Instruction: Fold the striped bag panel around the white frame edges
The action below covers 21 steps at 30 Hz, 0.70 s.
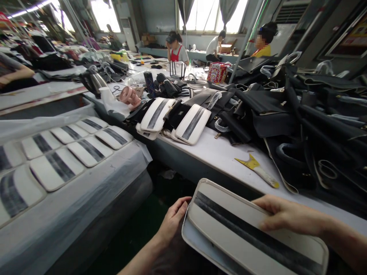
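In front of me are two overlapping white rounded panels. The upper panel [223,233] has a dark stripe along its length; the lower panel [196,238] shows a plain pale surface where it sticks out on the left. My right hand [289,215] grips the upper panel by its far long edge, thumb on top and fingers partly hidden behind. At the left end of the pair, my left hand [173,219] has its fingers together against the panels' edge, holding the lower one. Its grip underneath is hidden.
More striped panels [59,170] lie in rows on the left table. On the bench are panel stacks [193,124], a yellow-and-white scraper-like tool [256,170], a heap of black bag pieces [269,99] and a pink fan [130,96]. A dark gap separates the tables. Other people sit farther back.
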Available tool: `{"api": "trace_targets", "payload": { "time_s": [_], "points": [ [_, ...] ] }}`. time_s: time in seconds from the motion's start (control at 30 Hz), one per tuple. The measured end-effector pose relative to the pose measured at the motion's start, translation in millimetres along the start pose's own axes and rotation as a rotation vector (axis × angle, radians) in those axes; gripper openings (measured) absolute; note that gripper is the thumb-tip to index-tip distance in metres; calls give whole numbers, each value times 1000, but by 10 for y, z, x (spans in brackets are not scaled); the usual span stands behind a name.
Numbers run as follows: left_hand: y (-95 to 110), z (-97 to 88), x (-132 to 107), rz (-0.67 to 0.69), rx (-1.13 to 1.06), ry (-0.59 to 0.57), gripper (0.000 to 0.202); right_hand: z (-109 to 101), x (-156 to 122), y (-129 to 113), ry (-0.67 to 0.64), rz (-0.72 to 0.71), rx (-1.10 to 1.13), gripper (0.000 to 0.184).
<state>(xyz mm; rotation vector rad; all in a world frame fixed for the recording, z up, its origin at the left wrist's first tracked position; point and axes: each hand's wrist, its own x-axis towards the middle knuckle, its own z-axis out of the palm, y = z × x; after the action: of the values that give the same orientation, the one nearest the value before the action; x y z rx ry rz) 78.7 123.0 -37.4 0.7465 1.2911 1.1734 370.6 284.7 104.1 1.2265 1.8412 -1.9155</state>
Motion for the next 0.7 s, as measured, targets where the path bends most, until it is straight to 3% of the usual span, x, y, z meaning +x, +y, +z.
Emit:
{"api": "trace_targets", "payload": {
  "time_s": [0.2,0.3,0.37,0.43,0.57,0.7],
  "points": [
    [-46,-18,37,-35,-11,9,48,7,172,294,-109,124,94,29],
    [-70,-20,65,-45,-42,3,49,36,324,271,-237,109,105,34],
    [-89,-11,85,-44,-69,-2,50,86,413,233,-249,80,31,34],
    [-112,7,102,-40,-95,-5,50,175,451,243,-93,35,-156,34],
    [-164,62,117,-45,-213,-21,49,445,354,475,428,-140,-749,49],
    [-198,123,138,-67,-356,-48,51,718,245,667,668,-522,-1095,60]
  ]
}}
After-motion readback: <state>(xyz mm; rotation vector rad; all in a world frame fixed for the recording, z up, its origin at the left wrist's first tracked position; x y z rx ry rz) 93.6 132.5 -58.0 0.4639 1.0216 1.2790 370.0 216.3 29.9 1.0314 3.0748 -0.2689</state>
